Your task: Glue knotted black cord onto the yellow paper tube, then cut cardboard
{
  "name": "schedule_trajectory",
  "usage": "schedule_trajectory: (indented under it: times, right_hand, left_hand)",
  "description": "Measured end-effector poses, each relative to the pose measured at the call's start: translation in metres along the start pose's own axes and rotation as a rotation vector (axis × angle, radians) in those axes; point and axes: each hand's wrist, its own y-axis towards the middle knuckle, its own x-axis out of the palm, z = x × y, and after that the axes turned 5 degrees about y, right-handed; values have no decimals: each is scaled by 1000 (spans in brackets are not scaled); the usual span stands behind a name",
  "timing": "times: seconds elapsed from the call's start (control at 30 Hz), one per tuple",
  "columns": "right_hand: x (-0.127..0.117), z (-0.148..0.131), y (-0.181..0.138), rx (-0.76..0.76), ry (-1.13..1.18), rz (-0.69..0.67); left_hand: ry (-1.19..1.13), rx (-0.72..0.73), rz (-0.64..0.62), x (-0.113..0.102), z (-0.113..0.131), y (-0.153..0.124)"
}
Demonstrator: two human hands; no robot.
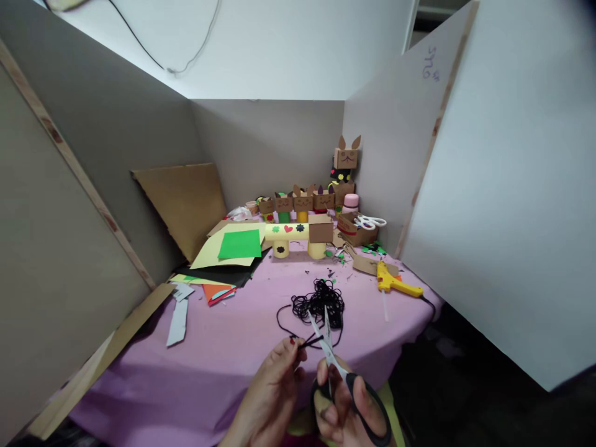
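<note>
My left hand [274, 391] pinches a piece of black string [307, 341] near the table's front edge. My right hand [342, 406] grips black-handled scissors [331, 354], blades apart and pointing up and away, with the string lying between the blades. The string runs back to a tangled black pile [321, 302] on the pink tablecloth [223, 360] just beyond my hands.
A yellow glue gun [395, 282] lies to the right. Coloured paper sheets [233, 248] and scraps lie left. Cardboard animal figures [298, 202], a yellow tube figure [298, 239], a small box with white scissors [367, 222] stand at the back. Partition walls enclose the table.
</note>
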Motion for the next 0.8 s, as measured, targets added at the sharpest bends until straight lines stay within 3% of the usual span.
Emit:
schedule_trajectory:
  times: [0.4, 0.6, 0.8]
  right_hand:
    - [6, -3, -1, 30, -119, 69]
    - [-3, 7, -3, -44, -86, 101]
    - [2, 5, -2, -4, -56, 84]
  left_hand:
    - [-11, 8, 53, 7, 9, -4]
    - [13, -37, -37, 6, 7, -9]
    - [-146, -64, -88, 9, 10, -13]
